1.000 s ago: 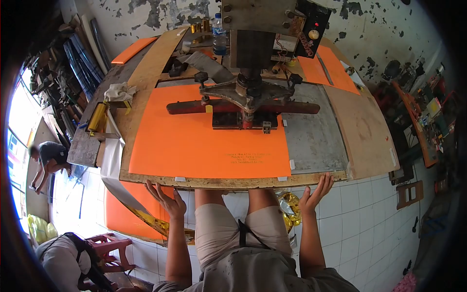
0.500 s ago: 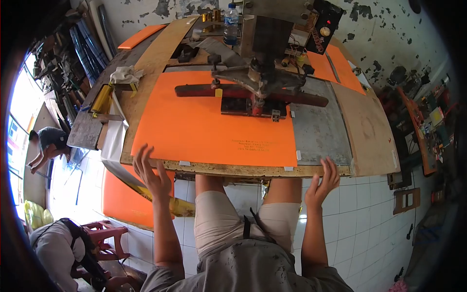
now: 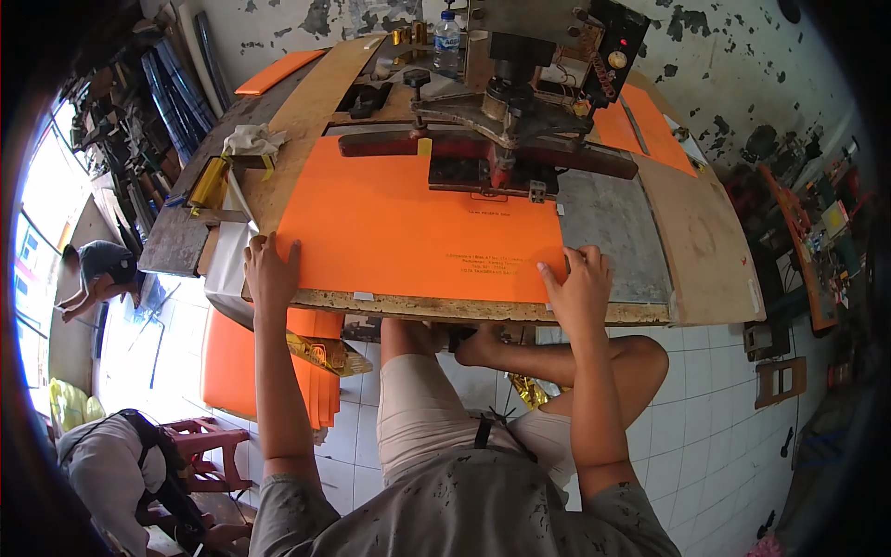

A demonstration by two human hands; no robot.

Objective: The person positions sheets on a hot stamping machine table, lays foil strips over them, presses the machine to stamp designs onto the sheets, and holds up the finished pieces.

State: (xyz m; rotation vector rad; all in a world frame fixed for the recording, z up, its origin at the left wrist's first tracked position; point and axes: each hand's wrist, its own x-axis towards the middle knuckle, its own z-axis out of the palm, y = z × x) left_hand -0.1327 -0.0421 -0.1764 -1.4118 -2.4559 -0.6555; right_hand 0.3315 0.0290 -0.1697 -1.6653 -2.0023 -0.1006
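A large orange sheet (image 3: pixel 399 232) lies on the press bed, with small printed text near its lower right and another printed line below the press head. My left hand (image 3: pixel 272 274) rests on the sheet's left edge, fingers apart. At the lower right corner, my right hand (image 3: pixel 577 286) touches the sheet's edge with thumb and fingers spread. The black and red press head (image 3: pixel 492 172) stands above the sheet's upper part. Small white tabs (image 3: pixel 364 296) sit along the sheet's edges.
A foil roll (image 3: pixel 210 186) and a white cloth (image 3: pixel 253 140) are at the table's left. Behind stands a water bottle (image 3: pixel 446 42). Orange sheets (image 3: pixel 232 362) are stacked below left. Two other people (image 3: pixel 102 269) are at the far left and lower left.
Both hands have moved from the table's front edge onto the orange sheet's sides. A second printed line now shows below the press head. My right leg has bent sideways.
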